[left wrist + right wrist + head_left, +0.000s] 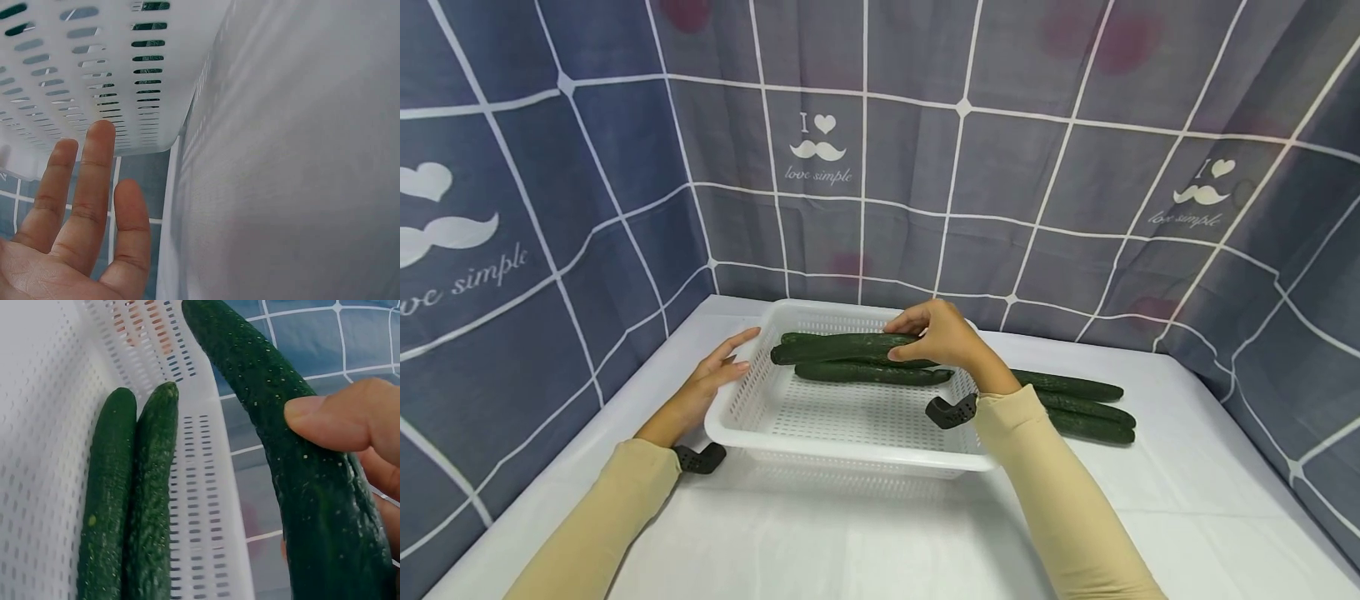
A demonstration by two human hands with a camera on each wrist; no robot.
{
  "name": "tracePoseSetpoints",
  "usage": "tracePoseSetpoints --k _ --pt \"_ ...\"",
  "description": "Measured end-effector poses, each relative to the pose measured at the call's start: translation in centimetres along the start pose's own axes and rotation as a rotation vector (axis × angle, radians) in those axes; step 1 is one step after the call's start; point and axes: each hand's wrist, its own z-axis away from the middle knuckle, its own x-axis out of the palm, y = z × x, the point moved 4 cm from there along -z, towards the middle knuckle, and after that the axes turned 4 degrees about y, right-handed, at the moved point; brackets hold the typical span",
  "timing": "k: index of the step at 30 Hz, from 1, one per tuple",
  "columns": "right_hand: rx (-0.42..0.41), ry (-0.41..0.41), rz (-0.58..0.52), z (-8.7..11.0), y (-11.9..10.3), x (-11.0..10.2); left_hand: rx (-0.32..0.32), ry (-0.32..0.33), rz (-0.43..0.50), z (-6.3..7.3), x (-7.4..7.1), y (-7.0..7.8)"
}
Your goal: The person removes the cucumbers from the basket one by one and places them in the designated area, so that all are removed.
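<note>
A dark green cucumber (831, 347) is held between the thumb and fingers of my right hand (943, 337), above the white perforated basket (850, 451). In the right wrist view the held cucumber (269, 406) is raised over the basket's rim, with the thumb pressed on its side. Two more cucumbers, one (106, 494) smoother and one (153, 487) bumpier, lie side by side on the basket floor. At the basket's left end is my left hand (703, 385), fingers extended. The left wrist view shows those fingers (94, 169) spread close to the basket's slotted wall.
Several cucumbers (1086, 410) lie together on the white tablecloth (1195, 467), right of the basket and partly behind my right forearm. A grey-blue checked curtain (910, 167) encloses the table at the back and both sides.
</note>
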Motion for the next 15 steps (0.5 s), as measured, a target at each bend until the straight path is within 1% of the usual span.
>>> tracePoseSetpoints --k 7,15 --pt "-0.04 0.062 0.029 1.5 -0.8 -1.4 -0.015 0.009 -0.03 0.0 0.1 0.2" --pt "-0.095 0.113 0.043 2.9 -1.7 -2.8 -0.006 -0.007 -0.012 0.1 0.2 0.1"
